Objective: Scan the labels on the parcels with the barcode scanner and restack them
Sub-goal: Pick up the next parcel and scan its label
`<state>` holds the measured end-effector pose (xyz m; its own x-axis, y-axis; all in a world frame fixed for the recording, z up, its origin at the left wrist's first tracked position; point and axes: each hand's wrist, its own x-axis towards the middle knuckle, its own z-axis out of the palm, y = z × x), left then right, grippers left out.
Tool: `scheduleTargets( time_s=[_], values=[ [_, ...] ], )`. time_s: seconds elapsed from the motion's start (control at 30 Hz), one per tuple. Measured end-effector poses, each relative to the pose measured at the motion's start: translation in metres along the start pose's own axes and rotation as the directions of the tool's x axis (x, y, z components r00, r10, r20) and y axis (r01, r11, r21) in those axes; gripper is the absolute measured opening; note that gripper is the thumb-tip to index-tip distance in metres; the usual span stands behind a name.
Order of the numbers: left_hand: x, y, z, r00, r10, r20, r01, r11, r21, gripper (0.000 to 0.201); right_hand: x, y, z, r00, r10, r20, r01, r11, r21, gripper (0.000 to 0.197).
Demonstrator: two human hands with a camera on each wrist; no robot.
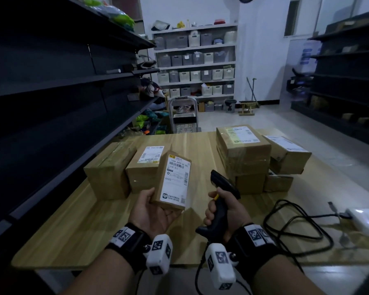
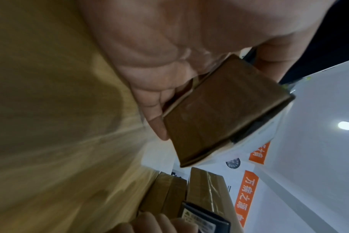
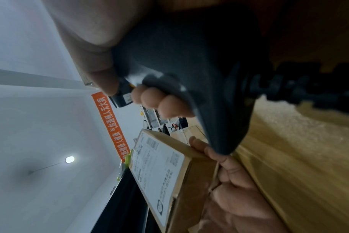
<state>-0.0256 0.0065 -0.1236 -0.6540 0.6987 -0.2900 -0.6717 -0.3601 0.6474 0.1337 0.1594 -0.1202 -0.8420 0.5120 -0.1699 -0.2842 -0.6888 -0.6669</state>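
My left hand [image 1: 151,211] holds a small cardboard parcel [image 1: 174,179] up by its near end, its white label facing me. The same parcel [image 2: 225,108] shows in the left wrist view, and as the labelled parcel [image 3: 159,170] in the right wrist view. My right hand [image 1: 222,211] grips the handle of a black barcode scanner [image 1: 223,186] with a yellow trigger, just right of the parcel, its head pointing up and left. Two parcels [image 1: 145,167] lie on the wooden table [image 1: 73,231] behind my left hand. A stack of parcels [image 1: 245,156] stands at the right.
The scanner's black cable [image 1: 296,226] loops over the table's right side toward a white box [image 1: 366,220]. Dark shelving [image 1: 51,92] runs along the left, close to the table. A step stool [image 1: 184,116] stands beyond the table's far edge.
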Motion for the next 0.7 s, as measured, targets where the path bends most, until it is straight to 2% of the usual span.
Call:
scheduleTargets(
  time_s=[0.1, 0.2, 0.4, 0.57, 0.7],
  values=[
    [0.004, 0.003, -0.003, 0.999, -0.04, 0.007, 0.04, 0.999, 0.005, 0.065, 0.001, 0.0, -0.001, 0.999, 0.013, 0.033, -0.012, 1.0, -0.01, 0.04],
    [0.005, 0.005, -0.005, 0.999, -0.027, 0.035, 0.026, 0.999, 0.028, 0.069, -0.001, 0.0, -0.001, 0.999, 0.011, 0.042, -0.011, 1.0, -0.006, 0.037],
    [0.006, 0.005, -0.009, 0.994, -0.044, 0.097, 0.04, 0.998, 0.044, 0.071, -0.005, -0.001, 0.001, 1.0, 0.004, -0.021, -0.004, 0.999, -0.037, 0.031],
    [0.007, 0.006, -0.013, 0.99, -0.062, 0.127, 0.06, 0.998, 0.02, 0.064, -0.02, -0.016, 0.024, 0.997, -0.038, -0.067, 0.02, 0.967, -0.252, 0.022],
    [0.009, 0.008, -0.017, 0.987, -0.082, 0.139, 0.087, 0.996, -0.035, 0.067, -0.039, -0.035, 0.05, 0.997, -0.078, -0.026, 0.058, 0.889, -0.454, 0.016]
  ],
)
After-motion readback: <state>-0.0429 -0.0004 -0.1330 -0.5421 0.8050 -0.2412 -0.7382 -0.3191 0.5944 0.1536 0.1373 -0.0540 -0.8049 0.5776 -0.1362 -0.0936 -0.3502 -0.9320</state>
